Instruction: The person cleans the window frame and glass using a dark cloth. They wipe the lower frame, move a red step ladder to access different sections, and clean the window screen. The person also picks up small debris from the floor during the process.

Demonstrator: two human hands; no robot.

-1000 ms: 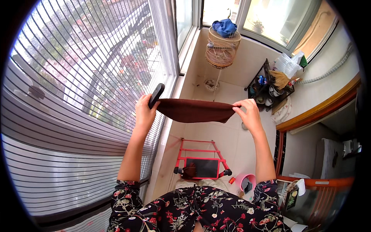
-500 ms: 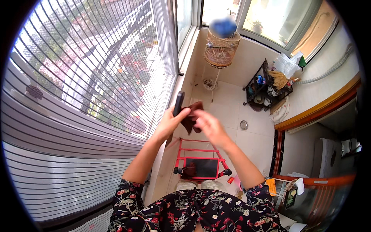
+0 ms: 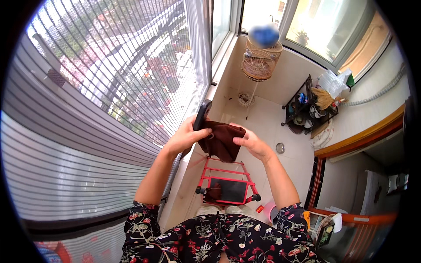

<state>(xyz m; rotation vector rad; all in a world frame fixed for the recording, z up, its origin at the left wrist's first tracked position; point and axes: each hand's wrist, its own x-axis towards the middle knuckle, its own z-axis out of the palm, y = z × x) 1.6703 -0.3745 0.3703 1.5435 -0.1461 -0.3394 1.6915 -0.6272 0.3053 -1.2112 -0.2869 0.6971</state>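
Observation:
A dark brown cloth with a small metal ring near its left part hangs spread between my two hands. My left hand is closed on its left side, thumb over the front. In the same hand stands a black, long object with a rounded end; its lower part is hidden by the palm, so I cannot tell its kind. My right hand pinches the cloth's right edge, thumb in front and fingers behind. Below the cloth is a red-framed stepladder with a black top step.
A striped sheer curtain covers the window at left. Farther off are a wicker birdcage-like basket on a stand, a black shelf cart with a straw broom, and a floor drain. A wooden-framed doorway lies right.
My right hand has moved from a blurred reach over the bunched cloth to a hold on its right edge. The cloth is now spread wider. The view has shifted slightly.

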